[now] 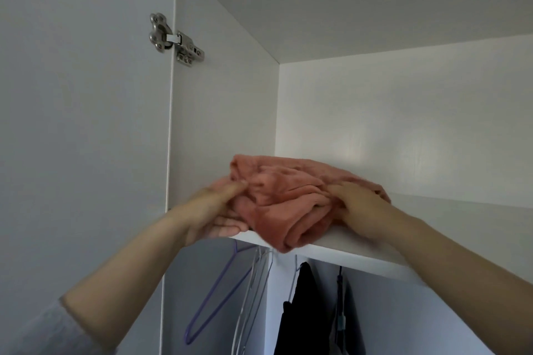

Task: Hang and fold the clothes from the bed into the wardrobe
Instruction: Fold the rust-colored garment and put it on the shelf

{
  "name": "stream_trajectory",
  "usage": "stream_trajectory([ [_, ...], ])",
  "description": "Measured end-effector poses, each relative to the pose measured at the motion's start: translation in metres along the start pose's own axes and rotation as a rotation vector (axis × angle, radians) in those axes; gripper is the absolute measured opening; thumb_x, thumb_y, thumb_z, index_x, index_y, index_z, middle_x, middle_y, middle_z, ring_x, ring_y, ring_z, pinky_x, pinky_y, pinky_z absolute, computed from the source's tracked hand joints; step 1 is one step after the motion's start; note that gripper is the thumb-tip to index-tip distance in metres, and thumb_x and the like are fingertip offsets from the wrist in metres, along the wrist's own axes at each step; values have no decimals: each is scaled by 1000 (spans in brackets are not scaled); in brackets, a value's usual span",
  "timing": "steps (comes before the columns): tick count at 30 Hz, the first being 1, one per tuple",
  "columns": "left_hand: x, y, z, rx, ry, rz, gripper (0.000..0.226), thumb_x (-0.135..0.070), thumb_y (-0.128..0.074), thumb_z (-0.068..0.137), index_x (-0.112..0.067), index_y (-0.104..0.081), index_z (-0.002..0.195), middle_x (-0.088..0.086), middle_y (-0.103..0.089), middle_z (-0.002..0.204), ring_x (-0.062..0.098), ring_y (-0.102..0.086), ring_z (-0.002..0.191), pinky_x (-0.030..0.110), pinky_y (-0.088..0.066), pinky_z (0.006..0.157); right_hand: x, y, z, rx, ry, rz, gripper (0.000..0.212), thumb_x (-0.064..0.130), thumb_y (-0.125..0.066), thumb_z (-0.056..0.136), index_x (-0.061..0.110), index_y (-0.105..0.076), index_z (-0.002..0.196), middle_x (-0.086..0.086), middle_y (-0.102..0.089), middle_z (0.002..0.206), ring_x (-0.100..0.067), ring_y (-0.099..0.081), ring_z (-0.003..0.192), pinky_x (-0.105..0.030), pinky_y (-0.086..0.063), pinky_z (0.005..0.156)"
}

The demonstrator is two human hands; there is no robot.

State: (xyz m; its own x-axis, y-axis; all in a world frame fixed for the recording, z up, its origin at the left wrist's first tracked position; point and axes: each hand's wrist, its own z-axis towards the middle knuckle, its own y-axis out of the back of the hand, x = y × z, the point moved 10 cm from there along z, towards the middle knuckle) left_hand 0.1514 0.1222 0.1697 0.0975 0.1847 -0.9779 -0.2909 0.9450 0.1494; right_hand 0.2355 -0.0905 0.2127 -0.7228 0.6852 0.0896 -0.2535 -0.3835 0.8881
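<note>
Your left grip pinches the folded pink garment, thumb above and fingers beneath; your right grip curls into its right side. It overhangs the near edge of the shelf, so slide it farther in and keep the folds flat.

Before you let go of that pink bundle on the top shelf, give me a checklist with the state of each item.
1. The pink bundle rests on the shelf: ok, most of it lies there.
2. Bundle behind the shelf's front edge: not ok, one fold hangs over it.
3. Grip of the left hand: ok, thumb above, fingers beneath.
4. Grip of the right hand: ok, fingers dug into the folds.
5. Folds neat: not ok, bunched.
6. Depth behind the bundle: cannot tell, hidden.
</note>
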Motion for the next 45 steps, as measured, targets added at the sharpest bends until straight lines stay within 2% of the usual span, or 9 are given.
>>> stream_trajectory([
  [5, -43, 13, -11, -286, -502, 665, 75, -43, -73, 79, -26, -39, 143, 1, -60, 113, 20, -62, 99, 39, -52, 93, -28, 25, -2, -54, -85, 357, 38, 3, -63, 86, 33, -68, 108, 1, -70, 112, -17, -64, 102, -28, -50, 90],
  [7, -54, 1, -13, -187, -702, 796, 95, -48, -76, 71, -32, -27, 151, -3, -43, 137, 16, -44, 127, 38, -39, 109, -18, 37, -9, -178, -55, 499, 42, 6, -64, 85, 46, -65, 98, 7, -72, 105, -15, -67, 100, -34, -54, 90],
  [10, -51, -11, -2, -74, -823, 1021, 110, -52, -79, 68, -40, -11, 153, -8, -4, 162, 18, -4, 149, 36, -15, 120, 28, 48, -24, -266, 121, 548, 50, 19, -69, 83, 66, -57, 96, 38, -64, 100, 14, -58, 102, -3, -42, 84],
  [12, -56, -16, -1, -111, -930, 1136, 103, -53, -77, 70, -34, -20, 153, -9, -1, 163, 19, 1, 150, 35, -12, 118, 61, 44, -32, -221, 228, 501, 59, 38, -76, 74, 72, -46, 112, 48, -53, 113, 25, -47, 111, 3, -34, 88],
  [14, -63, -22, -2, -128, -1004, 1187, 83, -51, -75, 71, -23, -43, 142, -4, -20, 160, 23, -14, 149, 38, -20, 118, 73, 18, -28, -92, 222, 325, 91, 62, -75, 65, 57, -26, 142, 28, -32, 150, 6, -26, 140, -19, -27, 113],
  [16, -66, -28, -2, -113, -1021, 1219, 62, -45, -73, 73, -19, -55, 126, -2, -52, 139, 22, -44, 132, 41, -37, 110, 65, -2, -23, -30, 143, 154, 98, 66, -70, 68, 45, -18, 149, 12, -13, 160, -11, -11, 148, -39, -21, 119],
  [20, -65, -38, -5, -121, -1009, 1170, 39, -37, -73, 75, -19, -57, 104, -7, -59, 91, 17, -56, 85, 40, -48, 80, 48, 8, -12, -84, 170, 119, 58, 42, -66, 86, 30, -44, 138, 5, -41, 144, -14, -36, 135, -31, -30, 112],
  [26, -53, -50, 8, -44, -909, 1091, 64, -25, -74, 80, -22, -48, 139, -7, -54, 136, 14, -52, 121, 31, -41, 103, 5, 11, 9, -23, 124, -21, 28, 19, -62, 86, 20, -54, 113, -4, -57, 121, -16, -50, 100, -11, -32, 68],
  [45, -28, -31, 134, 3, -601, 1230, 69, -16, -66, 83, -21, -40, 146, 3, -41, 148, 18, -40, 135, 21, -29, 112, -28, -58, 86, 75, 82, 31, 57, 38, -52, 97, 22, -30, 146, -13, -37, 147, -29, -40, 134, -34, -33, 111],
])
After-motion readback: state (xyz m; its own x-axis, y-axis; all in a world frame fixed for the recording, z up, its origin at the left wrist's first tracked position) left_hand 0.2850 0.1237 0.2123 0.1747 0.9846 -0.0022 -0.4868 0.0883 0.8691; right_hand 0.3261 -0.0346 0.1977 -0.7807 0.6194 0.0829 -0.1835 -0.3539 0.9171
